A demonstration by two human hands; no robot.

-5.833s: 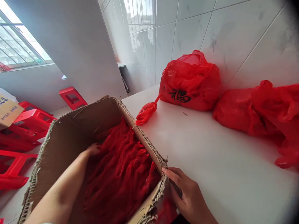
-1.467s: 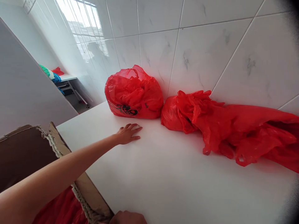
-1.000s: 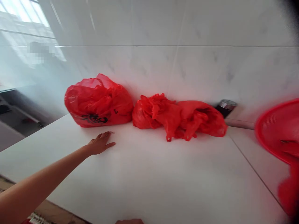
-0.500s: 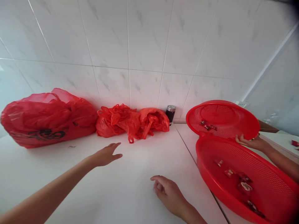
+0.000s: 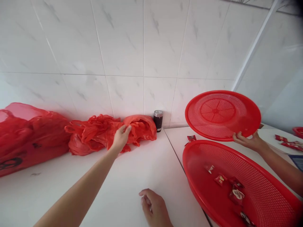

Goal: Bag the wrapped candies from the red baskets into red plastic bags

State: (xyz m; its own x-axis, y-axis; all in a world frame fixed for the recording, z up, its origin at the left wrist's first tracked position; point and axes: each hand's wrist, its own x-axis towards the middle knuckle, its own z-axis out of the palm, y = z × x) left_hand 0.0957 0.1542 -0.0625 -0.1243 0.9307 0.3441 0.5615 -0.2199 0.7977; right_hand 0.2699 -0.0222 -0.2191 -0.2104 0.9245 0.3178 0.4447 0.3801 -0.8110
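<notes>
Crumpled red plastic bags [image 5: 92, 134] lie at the left hand's [image 5: 121, 137] fingers, moments after they hovered over the table [image 5: 123, 189]; work now seems centred there, though any grip cannot be told. The right hand's [image 5: 156, 206] fingers curl loosely, nearer the wearer. Rightward of both, a black flask [image 5: 158, 122] stands and a co-worker's hand [image 5: 251, 142] tilts a red basket [image 5: 215, 115]. Nothing visibly obstructs.

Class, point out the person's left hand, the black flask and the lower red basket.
Left hand [image 5: 121, 137]: head view, on the back of the hand.
Flask [image 5: 157, 122]: head view, on its dark body.
Lower basket [image 5: 258, 181]: head view, on its mesh wall.
</notes>
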